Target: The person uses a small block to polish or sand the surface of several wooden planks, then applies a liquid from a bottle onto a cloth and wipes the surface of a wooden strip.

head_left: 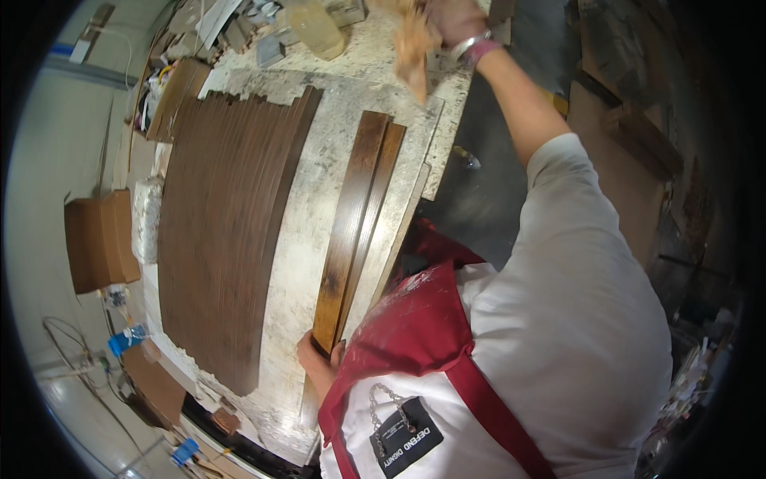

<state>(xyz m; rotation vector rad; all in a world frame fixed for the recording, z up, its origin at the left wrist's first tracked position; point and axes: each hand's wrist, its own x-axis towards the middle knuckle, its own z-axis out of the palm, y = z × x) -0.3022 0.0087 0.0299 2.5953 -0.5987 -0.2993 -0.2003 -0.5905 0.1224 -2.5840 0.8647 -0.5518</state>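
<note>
Two glossy brown wooden strips (351, 207) lie side by side on the worktable, one slightly overlapping the other. My left hand (319, 363) is closed around their near end, thumb on one side and fingers on the other. At the far edge of the table, my right hand (456, 22) grips a crumpled tan rag (415, 52), which is blurred and hangs down toward the tabletop. Some of that hand's fingers are out of sight. To the left of the strips, many dark brown wooden strips (227, 215) are set tightly together in a wide row with uneven ends.
The pale, stained worktable (307, 207) ends along its right side. A yellowish plastic container (315, 30) and a small grey block (270, 51) sit at the back. Cardboard boxes (100, 239) and a plastic-wrapped bundle (147, 219) line the left. Boards (642, 140) stand at far right.
</note>
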